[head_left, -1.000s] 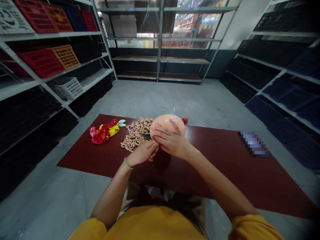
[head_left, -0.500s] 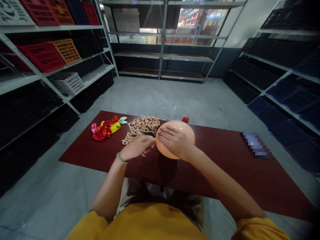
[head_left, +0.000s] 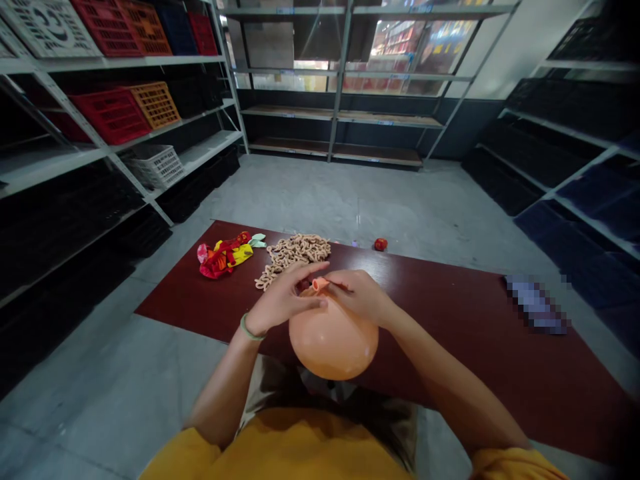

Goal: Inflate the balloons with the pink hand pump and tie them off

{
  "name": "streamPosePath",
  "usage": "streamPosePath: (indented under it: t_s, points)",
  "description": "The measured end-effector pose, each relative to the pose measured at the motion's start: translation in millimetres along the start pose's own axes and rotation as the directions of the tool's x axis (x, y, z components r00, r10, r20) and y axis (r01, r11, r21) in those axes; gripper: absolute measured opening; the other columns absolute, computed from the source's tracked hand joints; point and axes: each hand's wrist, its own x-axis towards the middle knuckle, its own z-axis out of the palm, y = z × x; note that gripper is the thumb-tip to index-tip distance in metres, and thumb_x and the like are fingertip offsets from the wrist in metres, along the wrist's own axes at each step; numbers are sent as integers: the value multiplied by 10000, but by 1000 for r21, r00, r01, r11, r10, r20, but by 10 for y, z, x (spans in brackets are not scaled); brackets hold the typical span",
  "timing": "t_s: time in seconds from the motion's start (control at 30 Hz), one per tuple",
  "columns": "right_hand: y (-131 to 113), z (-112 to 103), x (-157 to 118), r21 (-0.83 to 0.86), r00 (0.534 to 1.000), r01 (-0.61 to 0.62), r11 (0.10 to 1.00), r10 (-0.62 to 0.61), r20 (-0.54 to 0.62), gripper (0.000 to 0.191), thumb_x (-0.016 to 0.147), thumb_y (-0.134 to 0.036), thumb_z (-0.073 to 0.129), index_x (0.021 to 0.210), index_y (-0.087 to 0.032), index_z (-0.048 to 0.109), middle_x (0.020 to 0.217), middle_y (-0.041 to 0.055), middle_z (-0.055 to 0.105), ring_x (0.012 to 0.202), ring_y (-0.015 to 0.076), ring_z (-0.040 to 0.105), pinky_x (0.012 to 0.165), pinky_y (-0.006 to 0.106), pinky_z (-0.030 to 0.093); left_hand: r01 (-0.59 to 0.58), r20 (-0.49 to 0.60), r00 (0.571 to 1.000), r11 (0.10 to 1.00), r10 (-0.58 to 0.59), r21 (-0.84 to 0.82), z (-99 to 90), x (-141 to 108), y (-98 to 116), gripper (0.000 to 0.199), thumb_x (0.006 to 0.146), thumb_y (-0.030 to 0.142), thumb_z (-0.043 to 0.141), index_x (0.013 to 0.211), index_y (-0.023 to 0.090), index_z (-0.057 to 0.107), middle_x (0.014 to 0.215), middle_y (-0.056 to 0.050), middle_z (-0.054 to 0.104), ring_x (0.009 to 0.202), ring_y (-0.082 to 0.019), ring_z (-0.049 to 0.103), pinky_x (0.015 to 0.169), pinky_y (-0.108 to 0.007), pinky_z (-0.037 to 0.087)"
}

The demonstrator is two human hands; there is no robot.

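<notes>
An inflated orange balloon is in front of my body at the table's near edge, its neck and rolled mouth pointing up and away from me. My right hand pinches the neck from the right, its fingers bent. On the left, my left hand has its fingers stretched out and apart from the thumb, whose tip touches the balloon beside the neck. Beyond the hands, a pile of beige, curly, rope-like pieces lies on the dark red table.
Crumpled red and yellow balloons or cloth lie at the table's left. A small red object is by the far edge, and a blurred-out flat item lies at the right. Shelves with crates stand around the grey floor.
The balloon has swung toward me, so its neck now points up and away. My right hand has moved off its top to the neck, and my left fingers have spread apart.
</notes>
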Motion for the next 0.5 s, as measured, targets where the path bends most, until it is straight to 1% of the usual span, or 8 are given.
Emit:
streamPosePath:
  t_s: [0.03, 0.07, 0.13, 0.17, 0.23, 0.3, 0.37, 0.5]
  points:
    - [2, 31, 9, 13, 1000, -9, 1000, 9, 7, 296, 963, -333, 460, 892, -205, 717, 818, 14, 726, 696, 143, 620, 630, 243, 390, 5, -23, 1000, 1000, -4, 15, 27, -17, 5, 539, 755, 360, 757, 1267, 270, 618, 1154, -84, 627, 969, -217, 573, 828, -322, 464]
    - [8, 61, 15, 18, 1000, -18, 1000, 17, 13, 302, 963, -346, 463, 877, -200, 713, 805, 14, 722, 679, 138, 610, 617, 242, 374, 14, -60, 998, 999, -12, 34, 47, -33, 11, 462, 768, 356, 744, 1208, 254, 645, 1124, -80, 645, 967, -218, 580, 833, -323, 461]
    - [28, 117, 20, 8, 999, -30, 1000, 30, 22, 339, 969, -379, 455, 825, -188, 695, 765, 14, 704, 650, 129, 587, 594, 242, 342, 39, -135, 990, 997, -28, 74, 69, -62, 22, 257, 818, 346, 688, 1045, 226, 689, 1012, -58, 680, 906, -202, 597, 809, -309, 459]
    - [39, 143, 19, -4, 999, -30, 1000, 30, 24, 360, 973, -393, 447, 797, -184, 682, 744, 12, 693, 642, 126, 576, 588, 243, 330, 50, -163, 986, 995, -35, 88, 69, -75, 25, 186, 840, 339, 659, 976, 218, 695, 952, -46, 689, 866, -191, 602, 789, -298, 458]
    - [51, 188, 18, -25, 1000, -18, 1000, 19, 24, 386, 979, -407, 434, 760, -181, 658, 717, 7, 673, 640, 121, 562, 588, 244, 317, 68, -196, 979, 994, -52, 79, 55, -101, 19, 146, 859, 331, 632, 900, 210, 702, 877, -30, 697, 813, -176, 606, 756, -280, 458]
    - [43, 227, 23, -21, 999, 5, 1000, -5, 33, 373, 980, -399, 437, 762, -185, 650, 724, 0, 672, 647, 116, 557, 596, 243, 317, 100, -216, 972, 995, -96, 8, 23, -124, -4, 149, 845, 336, 648, 873, 205, 715, 860, -28, 707, 799, -174, 616, 741, -271, 464]
    - [16, 266, 45, 13, 998, 23, 1000, -24, 55, 357, 982, -386, 434, 786, -189, 658, 755, -5, 684, 658, 112, 558, 605, 241, 326, 148, -237, 956, 983, -171, -111, -18, -142, -46, 172, 827, 352, 669, 860, 193, 725, 861, -37, 717, 805, -181, 630, 739, -273, 474]
    - [-44, 360, 144, 104, 991, 25, 994, -39, 131, 375, 992, -389, 410, 838, -194, 691, 801, -4, 701, 695, 114, 577, 623, 237, 364, 212, -248, 920, 916, -305, -339, -89, -159, -174, 232, 793, 381, 703, 872, 166, 739, 858, -60, 719, 779, -185, 634, 714, -282, 491]
